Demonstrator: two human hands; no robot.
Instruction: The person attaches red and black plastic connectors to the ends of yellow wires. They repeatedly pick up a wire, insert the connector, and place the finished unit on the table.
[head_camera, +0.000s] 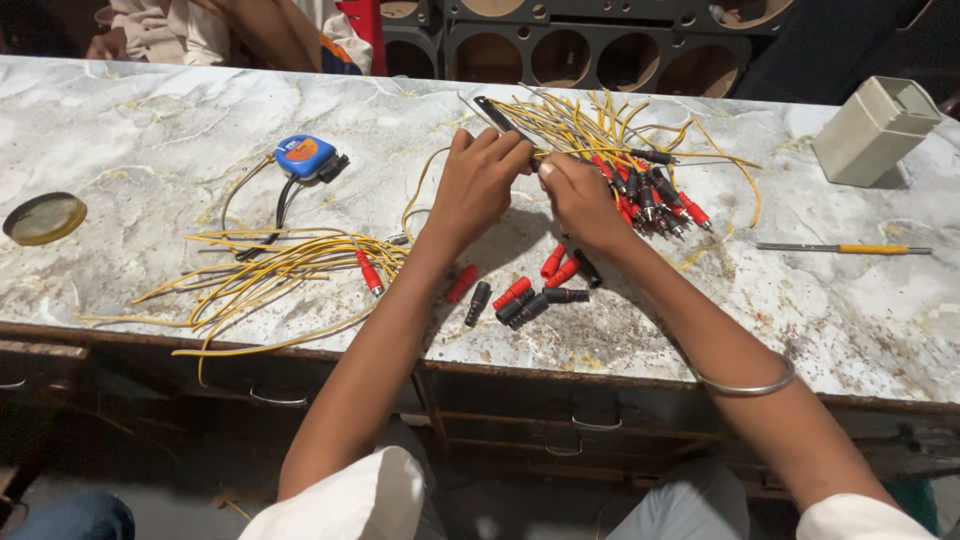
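Centrally, both hands meet over a marbled surface (150, 130), working on a thin yellow wire (575, 153) that leads into a tangled bundle of yellow wires (600, 125) at the far middle. The left hand (478, 185) reaches forward with its wrist bent, fingers curled together and pinching the wire's near end. The right hand (580, 200) comes in from the right, knuckles up, its fingers pressed together around the same wire just beside the left fingertips. A silver bangle (745, 385) circles the right forearm.

The bundle ends in red and black plug connectors (650, 195) clustered just right of the right hand. Loose red and black connector sleeves (525, 292) lie near the edge, below the hands. A second heap of yellow wires (270, 270) spreads to the left. Beyond it sits a blue tape measure (305, 155), and a round brass-coloured lid (44, 218) lies far left. A yellow-handled screwdriver (845, 248) and a beige plastic box (875, 130) rest at the right.
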